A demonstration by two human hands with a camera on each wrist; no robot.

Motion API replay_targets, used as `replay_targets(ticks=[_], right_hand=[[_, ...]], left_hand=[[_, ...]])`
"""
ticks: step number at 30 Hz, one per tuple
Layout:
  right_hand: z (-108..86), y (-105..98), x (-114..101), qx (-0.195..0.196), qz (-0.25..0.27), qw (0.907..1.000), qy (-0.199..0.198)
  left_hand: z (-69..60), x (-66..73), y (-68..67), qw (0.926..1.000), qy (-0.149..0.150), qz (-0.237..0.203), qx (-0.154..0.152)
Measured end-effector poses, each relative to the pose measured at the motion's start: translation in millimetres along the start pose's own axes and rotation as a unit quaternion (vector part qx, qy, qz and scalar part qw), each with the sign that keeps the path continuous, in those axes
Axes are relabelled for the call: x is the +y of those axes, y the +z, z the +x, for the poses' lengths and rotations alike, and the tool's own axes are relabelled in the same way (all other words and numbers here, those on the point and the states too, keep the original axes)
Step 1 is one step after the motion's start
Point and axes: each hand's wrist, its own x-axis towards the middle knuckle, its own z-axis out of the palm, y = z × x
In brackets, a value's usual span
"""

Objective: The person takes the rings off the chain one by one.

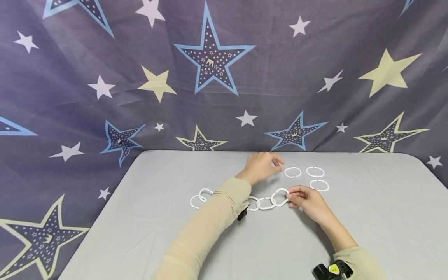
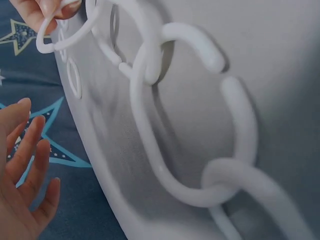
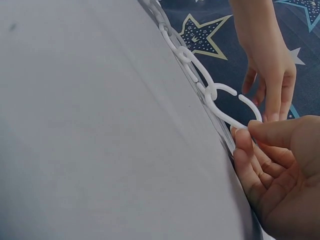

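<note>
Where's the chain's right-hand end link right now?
In the head view, the end link is right of centre, pinched by the right hand, just below the leftmost loose link.

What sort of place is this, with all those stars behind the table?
Possibly a makeshift indoor filming spot, though the wider room is out of view. A star-patterned cloth fills the background, a grey table stands before it, and the person has a wrist-worn black device.

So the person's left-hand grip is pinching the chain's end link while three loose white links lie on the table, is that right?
Not quite: the head view shows the right-hand grip pinching the chain's end link, while three loose white links lie on the table.
</note>
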Motion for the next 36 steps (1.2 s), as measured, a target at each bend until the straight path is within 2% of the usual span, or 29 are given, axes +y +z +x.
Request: replay_targets(ticks=[13,17,21,23,26,32,36], right_hand=[[1.2,0.4,-1.6,0.002,-0.006,0.9999,0.014],[1.3,-1.3,-2.2,0.004,0.002,0.9999,0.012],[1.3,-1.6,-3.5,0.003,0.012,0.9998,0.012],[1.1,-1.1,-3.7,0.004,0.013,0.9998,0.014],[0.6,-0.3,-3.1,0.005,0.012,0.9998,0.014],[0.0,1.5,-2.8,0.007,0.009,0.9998,0.019],[-0.5,1.9,-2.7,0.008,0.014,0.9997,0.019]], left_hand=[[-27.7,6.9,-15.3,0.9978,0.001,-0.056,0.037],[-41.7,11.4,-21.0,0.9964,0.007,-0.063,0.057],[-59.4,11.5,-24.3,0.9936,0.001,-0.073,0.087],[-68.2,10.9,-25.0,0.9926,-0.004,-0.080,0.092],[-79.4,10.1,-24.0,0.9924,-0.012,-0.085,0.088],[-96.9,10.7,-21.9,0.9947,-0.029,-0.083,0.053],[-104.2,11.0,-17.3,0.9957,-0.036,-0.080,0.030]])
